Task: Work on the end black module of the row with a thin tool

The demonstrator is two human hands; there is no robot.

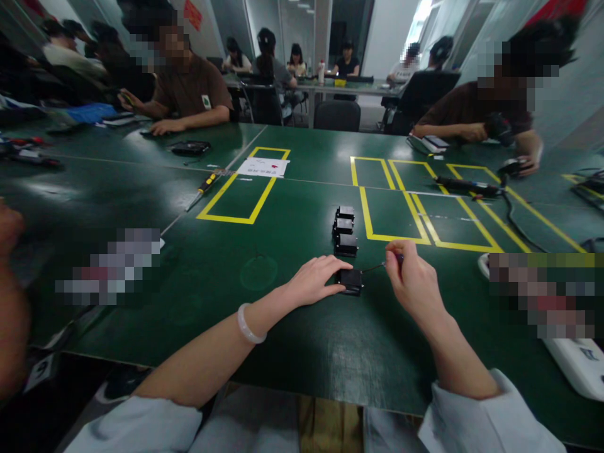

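On the green table, my left hand (317, 280) grips a small black box (350, 281) from its left side, thumb in front and fingers at its back edge. My right hand (414, 277) is closed around the dark handle of a thin-shafted screwdriver (376, 267). The shaft points left, and its tip is at or close to the box's right side; contact is too small to make out. Behind that box, several similar black boxes (346, 244) stand in a row leading away from me, with small pins on their sides.
Yellow tape rectangles (396, 239) mark the table (292, 352). A yellow-handled screwdriver (207, 182) and a paper sheet (263, 167) lie to the left. At the right are a black electric screwdriver (467, 186) and a white device (573, 368), partly pixelated. People sit across the table.
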